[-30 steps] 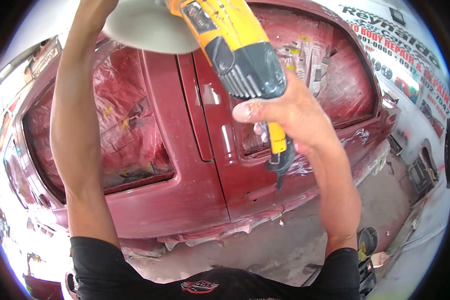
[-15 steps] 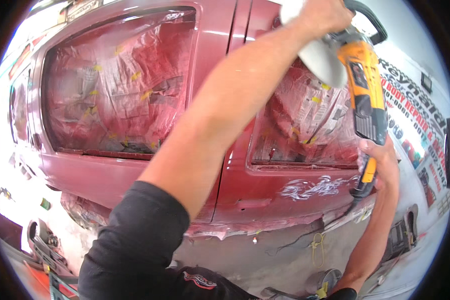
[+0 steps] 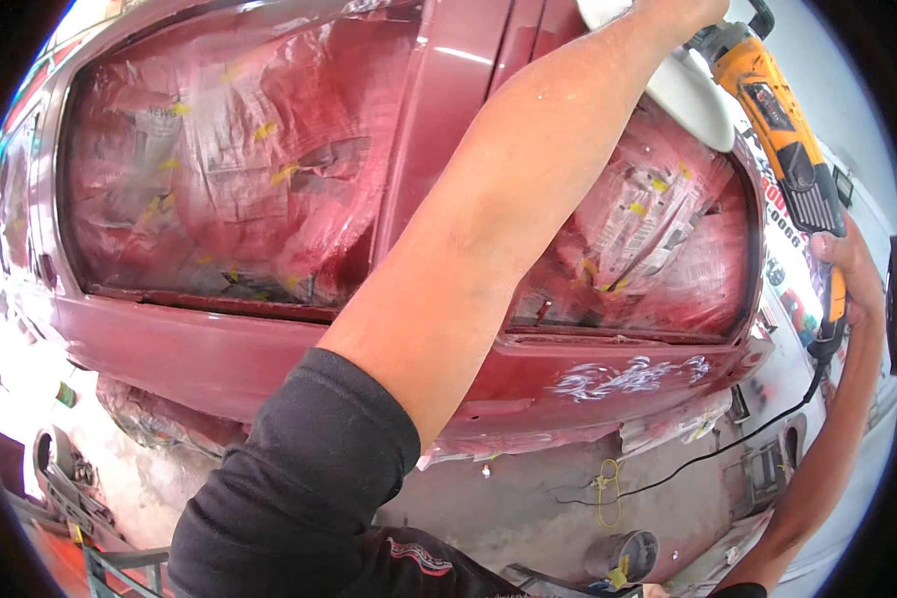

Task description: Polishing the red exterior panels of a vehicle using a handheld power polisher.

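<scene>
A yellow and black power polisher (image 3: 767,105) hangs at the upper right against the car body. My left hand (image 3: 693,14) is closed at its front end, beside the black loop handle (image 3: 762,18); the top edge of the picture cuts off part of the fingers. Lower down, my right hand (image 3: 855,267) wraps round the rear grip. The white round pad (image 3: 696,105) lies at the car's roof edge above the front window, partly hidden by my left arm. White smears of compound (image 3: 628,379) mark the dark red door (image 3: 528,399) below.
Paper and plastic sheeting cover the rear window (image 3: 229,179) and the front window (image 3: 658,229). A black cord (image 3: 708,463) trails from the polisher to the floor. Near a yellow looped cord (image 3: 608,493) stands a metal bucket (image 3: 633,553). Metal frames (image 3: 120,568) stand at lower left.
The polisher and both hands have moved right, and the polisher's rear end has swung out to the right and up. My view has shifted, and more of the black cord shows.
</scene>
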A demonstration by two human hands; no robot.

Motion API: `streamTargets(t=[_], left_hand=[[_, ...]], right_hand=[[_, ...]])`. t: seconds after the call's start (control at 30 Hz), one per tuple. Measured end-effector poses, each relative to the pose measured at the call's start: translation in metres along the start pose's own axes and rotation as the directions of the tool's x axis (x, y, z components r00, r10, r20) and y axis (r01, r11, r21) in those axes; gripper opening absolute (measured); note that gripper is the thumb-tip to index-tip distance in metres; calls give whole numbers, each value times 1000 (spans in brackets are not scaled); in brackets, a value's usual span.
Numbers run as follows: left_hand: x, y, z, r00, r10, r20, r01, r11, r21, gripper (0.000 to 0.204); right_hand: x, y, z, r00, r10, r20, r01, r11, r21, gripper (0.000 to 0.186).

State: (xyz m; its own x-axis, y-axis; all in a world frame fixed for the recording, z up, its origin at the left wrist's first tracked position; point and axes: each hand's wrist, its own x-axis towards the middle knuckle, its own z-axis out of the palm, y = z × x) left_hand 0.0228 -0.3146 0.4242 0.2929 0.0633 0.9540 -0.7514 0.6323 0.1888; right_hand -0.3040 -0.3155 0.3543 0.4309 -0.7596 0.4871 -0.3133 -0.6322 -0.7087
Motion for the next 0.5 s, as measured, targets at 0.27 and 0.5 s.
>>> streamTargets(t=[0.27, 0.5], left_hand=[[9, -5, -44, 984, 111, -139, -88, 982, 164, 23], [-13, 3, -21, 987, 141, -77, -130, 983, 128, 26]], right_hand=[[14, -3, 20, 992, -92, -82, 89, 995, -39, 90], [-5, 4, 11, 996, -38, 78, 45, 995, -88, 71]])
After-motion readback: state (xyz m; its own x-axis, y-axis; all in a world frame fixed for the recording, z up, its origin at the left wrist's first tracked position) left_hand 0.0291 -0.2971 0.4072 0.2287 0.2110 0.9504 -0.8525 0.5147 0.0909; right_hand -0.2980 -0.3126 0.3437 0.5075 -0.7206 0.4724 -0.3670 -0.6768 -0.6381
